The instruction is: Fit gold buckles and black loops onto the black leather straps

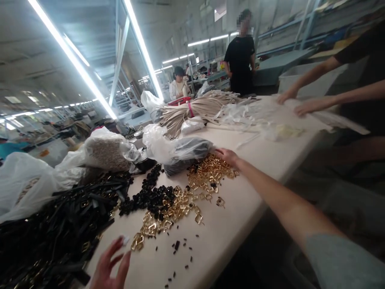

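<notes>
My right hand [227,155] reaches across the table with its fingertips closed at the right end of a clear plastic bag [186,150] with dark contents. Under and beside that hand lies a pile of small gold buckles [210,170]. More gold buckles [171,206] spread toward me, next to a heap of small black round pieces [150,198]. My left hand [110,265] is low at the near edge, fingers curved and apart, with something white on one fingertip. Black strap pieces with gold buckles [72,212] are heaped to its left. Tiny black bits [177,245] lie scattered on the tabletop.
White plastic bags [105,148] stand at the left. A bundle of pale strips [198,108] lies further back. Across the table [231,216], a co-worker's hands [303,102] rest on thin plastic sheets [270,116]. Two other people stand or sit behind.
</notes>
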The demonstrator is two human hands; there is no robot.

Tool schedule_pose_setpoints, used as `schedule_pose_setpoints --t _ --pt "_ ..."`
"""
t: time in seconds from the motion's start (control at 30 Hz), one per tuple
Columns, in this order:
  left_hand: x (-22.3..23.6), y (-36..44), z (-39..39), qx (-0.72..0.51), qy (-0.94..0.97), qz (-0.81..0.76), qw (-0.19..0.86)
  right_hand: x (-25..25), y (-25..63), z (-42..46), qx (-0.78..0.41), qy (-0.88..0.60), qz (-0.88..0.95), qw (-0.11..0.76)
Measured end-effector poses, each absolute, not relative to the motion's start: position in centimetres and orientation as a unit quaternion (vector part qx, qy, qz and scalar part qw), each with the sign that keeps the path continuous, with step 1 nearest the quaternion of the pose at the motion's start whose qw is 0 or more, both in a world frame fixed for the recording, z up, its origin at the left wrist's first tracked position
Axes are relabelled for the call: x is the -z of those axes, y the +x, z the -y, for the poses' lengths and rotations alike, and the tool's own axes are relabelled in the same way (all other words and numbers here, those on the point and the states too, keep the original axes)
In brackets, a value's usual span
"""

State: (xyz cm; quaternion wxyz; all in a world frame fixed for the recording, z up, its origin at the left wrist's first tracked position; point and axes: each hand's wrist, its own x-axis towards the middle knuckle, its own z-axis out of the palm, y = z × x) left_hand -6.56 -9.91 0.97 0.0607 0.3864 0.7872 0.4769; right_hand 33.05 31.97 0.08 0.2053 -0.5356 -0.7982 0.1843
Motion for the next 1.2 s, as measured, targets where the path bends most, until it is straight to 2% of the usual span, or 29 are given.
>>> schedule_pose_setpoints --t 0.1,0.23,0.4,0.53,0.9,1.2 --pt "-2.4 -4.2 -0.2 -0.466 0.473 -0.741 0.1 0.0 32.1 -32.0 -0.184 -0.5 0.826 0.187" --pt "-2.5 0.3 -12.4 -0.438 0.574 -0.691 0.028 -0.2 31.5 -31.5 -0.184 -0.474 0.845 0.163" --pt "-2.3 4.1 -20.9 -0.346 0.544 -0.765 -0.011 -0.3 31.4 -31.1 -0.182 -0.454 0.859 0.151" --pt "-3.6 3.5 -24.8 -0.318 0.518 -0.794 -0.021 -0.1 31.3 -31.2 -0.186 -0.434 0.869 0.147" --pt "-5.4 0.1 -30.5 -0.218 0.468 -0.855 0.044 0.2 30.9 -30.6 -0.18 -0.432 0.871 0.148" --pt "-5.2 -1.0 -31.6 -0.198 0.468 -0.859 0.049 -0.9 29.2 -28.3 -0.239 -0.421 0.848 0.218"
